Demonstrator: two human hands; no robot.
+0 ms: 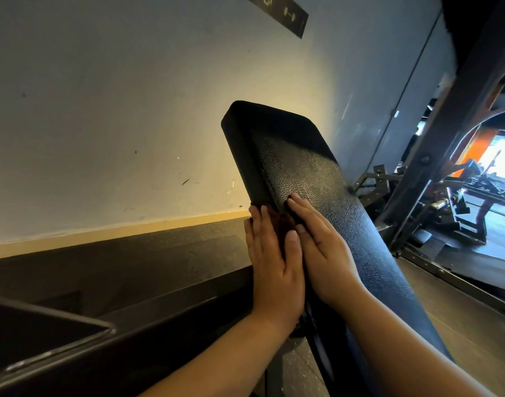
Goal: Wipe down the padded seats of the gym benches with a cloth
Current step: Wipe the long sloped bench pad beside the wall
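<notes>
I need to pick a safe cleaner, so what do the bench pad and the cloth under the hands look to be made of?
The bench pad looks like black vinyl or faux leather: pebbled grain, a soft sheen, a stitched seam along its edge. The cloth, pressed under the left hand beside the right hand, seems a dark brownish, matte woven or microfibre fabric; too little shows to be sure.

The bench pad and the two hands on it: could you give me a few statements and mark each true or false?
1. Both hands lie flat with straight fingers. True: left hand, right hand.
2. The bench pad is bright red. False: it is black and textured.
3. A dark brownish cloth sits under the left hand. True.
4. The right hand is lifted clear of the pad. False: it rests on the pad.
</notes>
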